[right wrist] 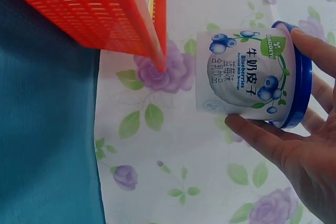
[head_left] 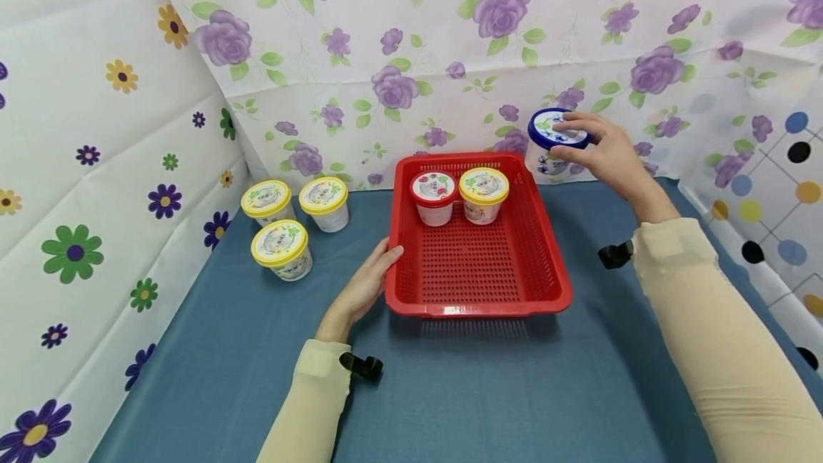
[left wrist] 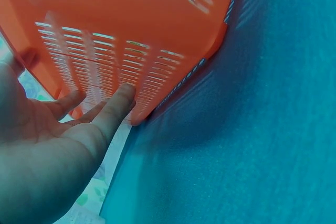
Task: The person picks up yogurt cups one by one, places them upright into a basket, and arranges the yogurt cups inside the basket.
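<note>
My right hand (head_left: 601, 152) grips a blueberry milk pudding cup (right wrist: 247, 74) with a blue lid, holding it in the air beyond the basket's back right corner. In the right wrist view the cup lies sideways, its printed side toward the camera. My left hand (head_left: 366, 281) holds the left rim of a red plastic basket (head_left: 476, 308); the left wrist view shows its fingers (left wrist: 113, 111) against the slotted outer wall. Inside the basket, at the back, stand a red-lidded cup (head_left: 434, 198) and a yellow-lidded cup (head_left: 484, 195) side by side.
Left of the basket, three yellow-lidded cups (head_left: 281, 250) stand grouped on the blue tablecloth (head_left: 476, 391). A flowered cloth (head_left: 360, 34) hangs behind the table, with patterned cloths at the left and right sides.
</note>
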`<act>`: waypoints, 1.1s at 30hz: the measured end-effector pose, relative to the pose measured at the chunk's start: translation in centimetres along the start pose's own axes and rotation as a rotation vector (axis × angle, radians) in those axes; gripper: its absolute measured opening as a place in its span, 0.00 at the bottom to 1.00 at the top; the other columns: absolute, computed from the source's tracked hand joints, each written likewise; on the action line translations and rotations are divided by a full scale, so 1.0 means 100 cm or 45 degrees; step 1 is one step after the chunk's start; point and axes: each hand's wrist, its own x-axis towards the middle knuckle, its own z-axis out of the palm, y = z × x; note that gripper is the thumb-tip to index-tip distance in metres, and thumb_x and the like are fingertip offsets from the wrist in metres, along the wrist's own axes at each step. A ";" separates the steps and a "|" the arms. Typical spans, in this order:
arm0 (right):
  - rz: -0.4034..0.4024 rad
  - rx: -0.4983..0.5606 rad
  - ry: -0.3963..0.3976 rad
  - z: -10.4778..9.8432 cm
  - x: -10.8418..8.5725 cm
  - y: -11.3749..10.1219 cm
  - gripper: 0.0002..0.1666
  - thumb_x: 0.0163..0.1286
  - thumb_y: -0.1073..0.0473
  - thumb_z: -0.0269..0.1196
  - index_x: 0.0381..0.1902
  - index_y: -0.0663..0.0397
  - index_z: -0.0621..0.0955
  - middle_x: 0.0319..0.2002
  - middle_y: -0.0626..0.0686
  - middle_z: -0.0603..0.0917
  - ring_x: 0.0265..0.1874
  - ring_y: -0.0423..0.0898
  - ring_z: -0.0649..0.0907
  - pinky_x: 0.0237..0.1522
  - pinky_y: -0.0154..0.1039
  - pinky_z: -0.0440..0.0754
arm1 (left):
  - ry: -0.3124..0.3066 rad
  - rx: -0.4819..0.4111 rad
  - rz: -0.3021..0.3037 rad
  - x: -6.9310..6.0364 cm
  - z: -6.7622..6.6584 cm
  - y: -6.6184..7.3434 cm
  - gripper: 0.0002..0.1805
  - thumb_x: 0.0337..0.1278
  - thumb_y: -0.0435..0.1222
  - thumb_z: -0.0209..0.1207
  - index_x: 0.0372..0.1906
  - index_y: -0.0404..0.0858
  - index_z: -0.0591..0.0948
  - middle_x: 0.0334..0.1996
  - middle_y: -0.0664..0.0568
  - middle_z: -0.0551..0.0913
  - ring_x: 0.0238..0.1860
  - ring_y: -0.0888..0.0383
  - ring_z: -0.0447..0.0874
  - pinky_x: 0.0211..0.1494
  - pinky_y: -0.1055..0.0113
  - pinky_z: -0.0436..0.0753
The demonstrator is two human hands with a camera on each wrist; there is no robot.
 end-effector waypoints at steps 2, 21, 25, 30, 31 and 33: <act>-0.005 -0.002 -0.006 0.001 0.001 -0.002 0.33 0.72 0.47 0.69 0.71 0.53 0.78 0.78 0.51 0.66 0.76 0.59 0.65 0.69 0.65 0.70 | 0.002 0.005 -0.002 0.000 0.000 0.000 0.35 0.82 0.51 0.47 0.82 0.42 0.53 0.74 0.37 0.66 0.70 0.39 0.71 0.68 0.49 0.76; -0.060 0.141 -0.130 0.024 0.010 -0.028 0.32 0.72 0.54 0.70 0.71 0.55 0.78 0.78 0.53 0.65 0.74 0.61 0.66 0.70 0.57 0.72 | 0.020 0.011 -0.012 -0.001 0.000 0.001 0.34 0.82 0.51 0.48 0.82 0.45 0.54 0.74 0.40 0.67 0.70 0.41 0.71 0.69 0.48 0.76; -0.070 0.153 -0.151 0.028 0.012 -0.033 0.32 0.72 0.53 0.70 0.70 0.55 0.79 0.78 0.53 0.65 0.75 0.60 0.66 0.70 0.58 0.70 | 0.021 0.013 -0.010 -0.002 0.000 0.001 0.34 0.82 0.50 0.48 0.82 0.45 0.55 0.74 0.40 0.67 0.70 0.40 0.71 0.69 0.47 0.75; -0.097 0.178 -0.181 0.033 0.013 -0.036 0.31 0.72 0.55 0.70 0.70 0.57 0.78 0.78 0.54 0.65 0.76 0.60 0.65 0.73 0.62 0.65 | 0.011 0.012 -0.006 -0.002 0.000 0.001 0.35 0.82 0.50 0.48 0.82 0.44 0.54 0.74 0.39 0.66 0.70 0.39 0.70 0.70 0.47 0.75; -0.097 0.178 -0.188 0.034 0.013 -0.037 0.31 0.72 0.55 0.71 0.70 0.57 0.78 0.78 0.53 0.65 0.76 0.60 0.65 0.73 0.62 0.65 | 0.009 0.011 -0.006 -0.002 0.000 0.001 0.35 0.82 0.51 0.48 0.82 0.44 0.54 0.74 0.39 0.66 0.70 0.39 0.70 0.70 0.47 0.75; -0.088 0.174 -0.200 0.035 0.013 -0.038 0.32 0.72 0.55 0.71 0.70 0.57 0.78 0.79 0.52 0.65 0.76 0.60 0.65 0.72 0.62 0.66 | 0.009 0.009 -0.009 -0.002 0.000 0.001 0.35 0.82 0.51 0.48 0.82 0.44 0.54 0.74 0.39 0.66 0.70 0.39 0.71 0.69 0.47 0.75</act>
